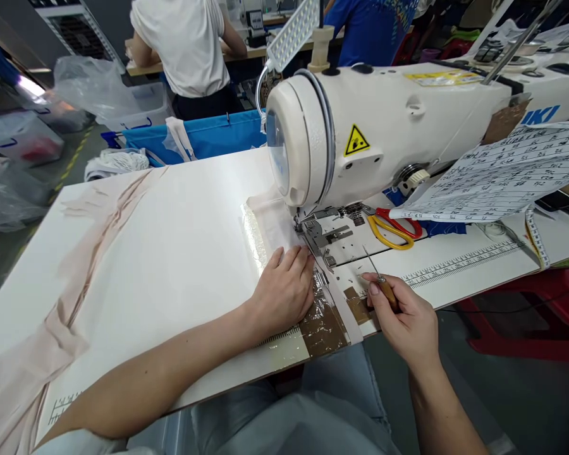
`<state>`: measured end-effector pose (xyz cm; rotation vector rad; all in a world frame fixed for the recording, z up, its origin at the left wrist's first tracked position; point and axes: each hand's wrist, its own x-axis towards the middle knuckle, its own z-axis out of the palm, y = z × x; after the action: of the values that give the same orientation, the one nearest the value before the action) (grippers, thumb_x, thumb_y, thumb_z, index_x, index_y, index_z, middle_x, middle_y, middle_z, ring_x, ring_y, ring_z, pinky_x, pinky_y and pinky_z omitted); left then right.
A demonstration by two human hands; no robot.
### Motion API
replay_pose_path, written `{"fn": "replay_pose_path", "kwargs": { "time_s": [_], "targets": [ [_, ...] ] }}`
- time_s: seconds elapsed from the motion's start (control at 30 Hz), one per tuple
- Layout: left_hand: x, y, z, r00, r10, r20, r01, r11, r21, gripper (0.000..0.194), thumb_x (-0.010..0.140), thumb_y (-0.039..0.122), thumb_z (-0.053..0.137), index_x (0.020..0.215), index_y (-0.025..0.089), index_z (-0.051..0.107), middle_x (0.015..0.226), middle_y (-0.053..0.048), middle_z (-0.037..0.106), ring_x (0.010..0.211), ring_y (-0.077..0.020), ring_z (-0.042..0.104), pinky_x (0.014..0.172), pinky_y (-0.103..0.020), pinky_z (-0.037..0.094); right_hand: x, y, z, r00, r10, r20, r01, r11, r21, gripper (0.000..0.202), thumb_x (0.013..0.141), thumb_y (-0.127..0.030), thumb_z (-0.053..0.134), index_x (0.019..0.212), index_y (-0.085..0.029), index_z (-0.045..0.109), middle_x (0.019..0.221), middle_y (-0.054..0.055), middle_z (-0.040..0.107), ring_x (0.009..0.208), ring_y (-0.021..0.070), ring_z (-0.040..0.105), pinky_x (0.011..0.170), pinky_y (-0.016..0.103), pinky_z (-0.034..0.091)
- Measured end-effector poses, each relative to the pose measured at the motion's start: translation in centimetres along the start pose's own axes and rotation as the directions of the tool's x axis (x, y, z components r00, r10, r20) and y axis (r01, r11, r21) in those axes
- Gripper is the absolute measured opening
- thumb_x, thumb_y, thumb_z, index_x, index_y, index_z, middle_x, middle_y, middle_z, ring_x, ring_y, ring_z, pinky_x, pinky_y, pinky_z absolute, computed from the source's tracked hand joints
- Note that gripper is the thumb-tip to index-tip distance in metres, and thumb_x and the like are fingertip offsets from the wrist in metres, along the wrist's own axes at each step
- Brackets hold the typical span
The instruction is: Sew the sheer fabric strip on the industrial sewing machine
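Note:
My left hand (287, 287) lies palm down with its fingers together, pressing on pale pink fabric (271, 221) just in front of the needle area of a white sewing machine (384, 133). What its fingertips press is partly hidden under them. In my right hand (405, 316) is an awl (387, 293) with a wooden handle, its metal tip pointing up and left toward the machine's plate. A narrow pale strip (344, 309) runs from the presser foot between my hands and over the table's front edge.
Scissors (391, 229) with red and yellow handles lie right of the needle. Printed paper sheets (497, 177) hang at the right. Long pink fabric (80, 284) lies along the table's left side. Beyond stand a blue cloth bin (208, 136) and two people.

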<state>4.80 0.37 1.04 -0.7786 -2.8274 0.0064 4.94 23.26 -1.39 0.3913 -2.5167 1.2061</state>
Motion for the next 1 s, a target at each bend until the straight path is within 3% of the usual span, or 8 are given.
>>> {"fn": "replay_pose_path", "kwargs": {
  "time_s": [0.33, 0.57, 0.73, 0.8, 0.87, 1.0],
  "targets": [
    [0.3, -0.5, 0.3, 1.0, -0.008, -0.013, 0.008, 1.0, 0.003, 0.046, 0.099, 0.029, 0.036, 0.132, 0.002, 0.052, 0.137, -0.022, 0.052, 0.128, -0.0321, 0.048, 0.106, -0.048, 0.039, -0.1, 0.1, -0.1, 1.0, 0.018, 0.024, -0.018, 1.0, 0.019, 0.022, 0.097, -0.032, 0.053, 0.106, -0.019, 0.069, 0.066, -0.001, 0.065, 0.055, 0.0148, 0.061, 0.054, 0.023, 0.049],
    [0.7, -1.3, 0.7, 1.0, -0.027, -0.016, 0.027, 1.0, 0.0, 0.049, 0.101, 0.031, 0.031, 0.133, 0.0, 0.05, 0.138, -0.022, 0.051, 0.129, -0.0321, 0.046, 0.107, -0.045, 0.039, -0.1, 0.3, 0.1, 0.999, 0.045, 0.019, -0.044, 0.999, -0.015, 0.025, 0.097, -0.038, 0.054, 0.108, -0.019, 0.067, 0.087, 0.005, 0.071, 0.071, 0.0184, 0.065, 0.06, 0.025, 0.051],
    [1.0, -1.7, 0.6, 0.997, -0.07, -0.028, 0.068, 0.996, -0.048, 0.043, 0.099, 0.029, 0.035, 0.128, 0.001, 0.052, 0.129, -0.019, 0.054, 0.115, -0.0289, 0.051, 0.096, -0.041, 0.046, 0.2, -1.0, 0.2, 0.998, 0.046, 0.053, -0.046, 0.999, 0.006, 0.04, 0.101, -0.038, 0.047, 0.137, -0.019, 0.051, 0.086, 0.004, 0.066, 0.06, 0.0152, 0.058, 0.055, 0.024, 0.048],
    [1.1, -1.9, 0.7, 0.996, -0.085, -0.039, 0.081, 0.993, -0.082, 0.04, 0.098, 0.028, 0.037, 0.124, 0.003, 0.054, 0.124, -0.018, 0.056, 0.109, -0.0278, 0.052, 0.091, -0.041, 0.048, 0.2, -2.2, 0.7, 0.998, -0.014, 0.061, 0.011, 0.999, 0.041, 0.037, 0.102, -0.031, 0.044, 0.137, -0.021, 0.049, 0.087, 0.003, 0.065, 0.058, 0.0143, 0.058, 0.056, 0.024, 0.049],
    [1.2, -2.1, 0.8, 0.995, -0.086, -0.055, 0.08, 0.991, -0.105, 0.037, 0.097, 0.026, 0.039, 0.121, 0.004, 0.056, 0.121, -0.018, 0.057, 0.107, -0.0273, 0.053, 0.091, -0.041, 0.049, 0.2, -3.4, 1.5, 0.986, -0.138, 0.097, 0.131, 0.989, 0.071, 0.026, 0.102, -0.025, 0.044, 0.125, -0.021, 0.055, 0.089, 0.004, 0.065, 0.059, 0.014, 0.058, 0.057, 0.024, 0.048],
    [1.0, -2.4, 1.0, 0.995, -0.064, -0.07, 0.056, 0.992, -0.11, 0.037, 0.094, 0.022, 0.04, 0.119, 0.002, 0.058, 0.122, -0.019, 0.057, 0.108, -0.0284, 0.053, 0.093, -0.041, 0.049, 0.6, -5.0, 3.4, 0.918, -0.346, 0.193, 0.348, 0.937, 0.027, 0.02, 0.101, -0.016, 0.042, 0.11, -0.018, 0.06, 0.083, 0.004, 0.061, 0.057, 0.0134, 0.055, 0.054, 0.024, 0.045]
  ]
}}
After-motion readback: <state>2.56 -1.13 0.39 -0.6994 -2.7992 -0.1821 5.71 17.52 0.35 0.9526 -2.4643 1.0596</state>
